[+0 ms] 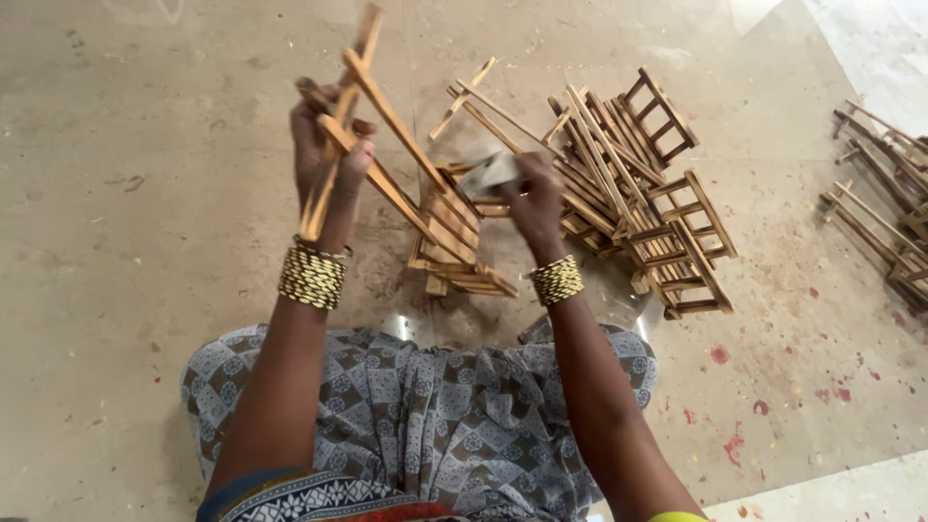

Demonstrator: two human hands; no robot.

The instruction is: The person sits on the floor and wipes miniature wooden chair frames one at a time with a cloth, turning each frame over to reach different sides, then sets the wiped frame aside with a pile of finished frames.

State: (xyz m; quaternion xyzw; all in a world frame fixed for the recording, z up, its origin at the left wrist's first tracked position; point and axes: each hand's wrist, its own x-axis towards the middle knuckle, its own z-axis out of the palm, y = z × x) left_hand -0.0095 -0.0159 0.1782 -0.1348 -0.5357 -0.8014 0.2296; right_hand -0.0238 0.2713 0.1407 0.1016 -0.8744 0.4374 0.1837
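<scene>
My left hand (329,159) grips the upper slats of a small wooden slatted frame (416,184), holding it tilted up off the floor. My right hand (532,198) is closed on a small grey-white pad, blurred (490,169), pressed against the frame's middle. The frame's lower end (459,271) rests near the floor in front of my lap. Both wrists carry stacked yellow-and-black bangles.
A pile of similar wooden slatted frames (643,184) lies on the stone floor just right of my right hand. More wooden frames (884,203) lie at the far right edge. Red paint spots (735,445) mark the floor at lower right. My patterned cloth covers my lap (425,425).
</scene>
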